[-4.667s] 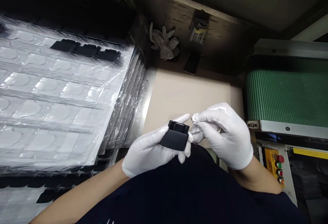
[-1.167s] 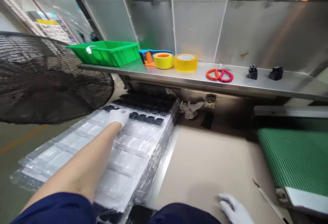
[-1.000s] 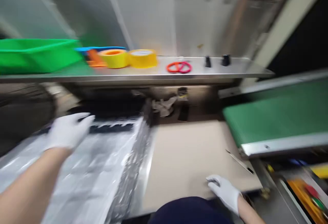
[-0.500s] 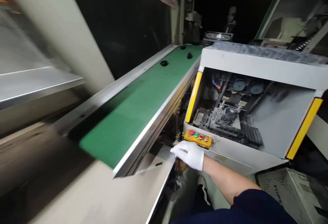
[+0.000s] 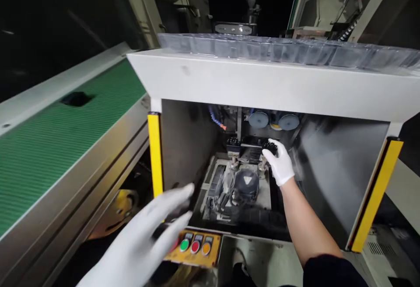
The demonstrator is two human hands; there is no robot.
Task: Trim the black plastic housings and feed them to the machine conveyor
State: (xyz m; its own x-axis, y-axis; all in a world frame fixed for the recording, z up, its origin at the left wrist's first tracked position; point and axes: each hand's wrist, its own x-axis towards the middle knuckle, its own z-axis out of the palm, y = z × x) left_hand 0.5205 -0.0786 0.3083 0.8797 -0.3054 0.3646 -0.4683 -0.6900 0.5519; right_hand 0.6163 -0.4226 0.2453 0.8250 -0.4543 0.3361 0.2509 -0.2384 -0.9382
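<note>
My right hand (image 5: pixel 280 163), in a white glove, reaches inside the machine cabinet (image 5: pixel 262 81) with thumb and fingers around a black part (image 5: pixel 270 148) above a metal post. A second black part (image 5: pixel 233 144) sits to its left on a similar post. My left hand (image 5: pixel 147 234), also gloved and blurred, hovers before the yellow button panel (image 5: pixel 210 258), its fingers and thumb apart with nothing between them. Two round grey discs (image 5: pixel 258 120) are at the back of the cabinet.
A green conveyor belt (image 5: pixel 36 155) runs along the left and carries a black piece (image 5: pixel 77 99). Clear plastic trays (image 5: pixel 256 50) lie on the cabinet top. Yellow bars (image 5: pixel 155 155) flank the opening. A dark hose and motor housing (image 5: pixel 246 184) occupy the cabinet floor.
The view has turned and moved closer to the cabinet. My right hand has gone from beside the button panel into the cabinet, onto a black part. My left hand has come into view.
</note>
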